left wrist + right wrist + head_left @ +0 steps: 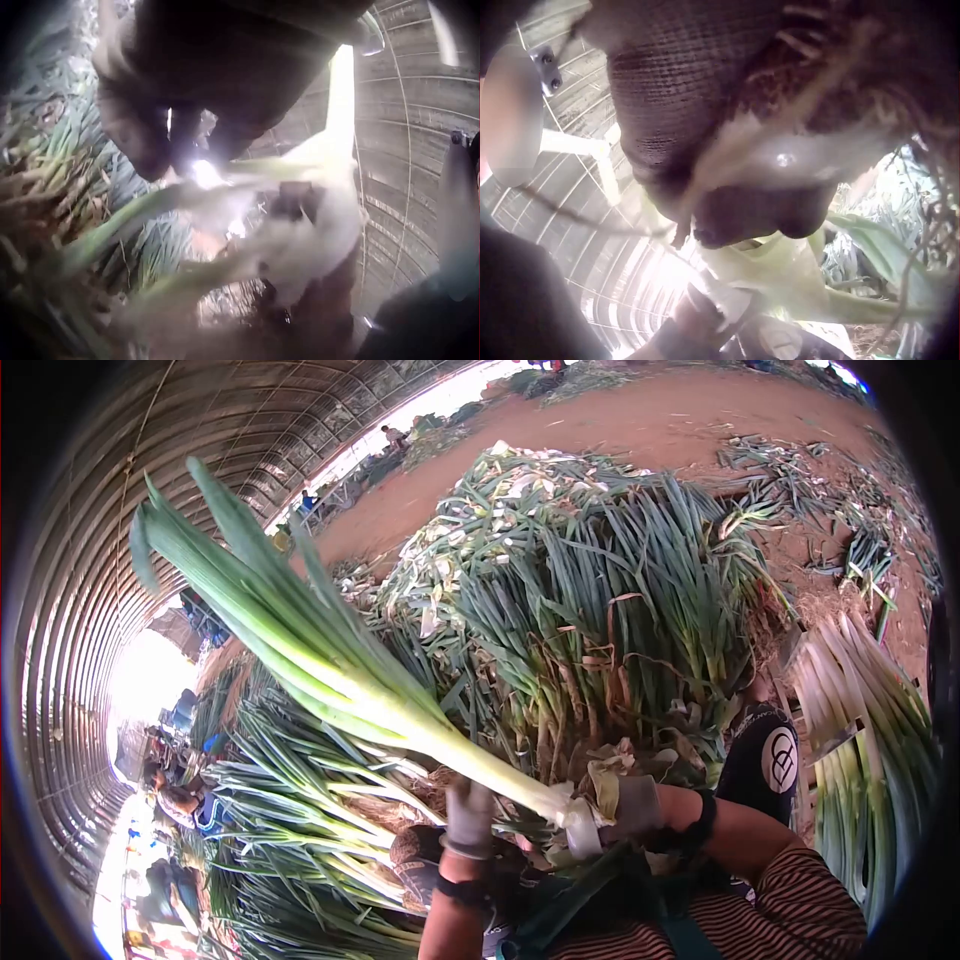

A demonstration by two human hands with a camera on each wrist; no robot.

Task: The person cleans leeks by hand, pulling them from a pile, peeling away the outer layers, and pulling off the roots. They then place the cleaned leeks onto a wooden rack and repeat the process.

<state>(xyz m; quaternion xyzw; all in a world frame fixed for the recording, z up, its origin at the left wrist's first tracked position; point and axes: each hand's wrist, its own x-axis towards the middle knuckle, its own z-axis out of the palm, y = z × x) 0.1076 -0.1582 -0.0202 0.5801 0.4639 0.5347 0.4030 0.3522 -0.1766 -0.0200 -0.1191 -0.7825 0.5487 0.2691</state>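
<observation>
A long leek-like green onion (pixel 400 720) slants across the head view, leaves at upper left and pale root end at lower right. My gloved right hand (pixel 632 808) grips that end. In the right wrist view, the right hand's fingers (pixel 742 210) curl round the white base (pixel 795 161), roots beside them. A loose pale sheath (pixel 582 830) hangs from the base. Just below the stalk is my gloved left hand (pixel 468 818), fingers raised and apparently apart from it. The left wrist view shows the dark left hand (pixel 217 75) over blurred pale-green strips (pixel 300 232).
Upright green onions (pixel 620 590) stand in front, with a heap of trimmings (pixel 500 490) behind. More onions lie at the left (pixel 290 790) and right (pixel 870 750). My knees flank the working area. People (pixel 185 805) sit at the far left beneath a ribbed roof.
</observation>
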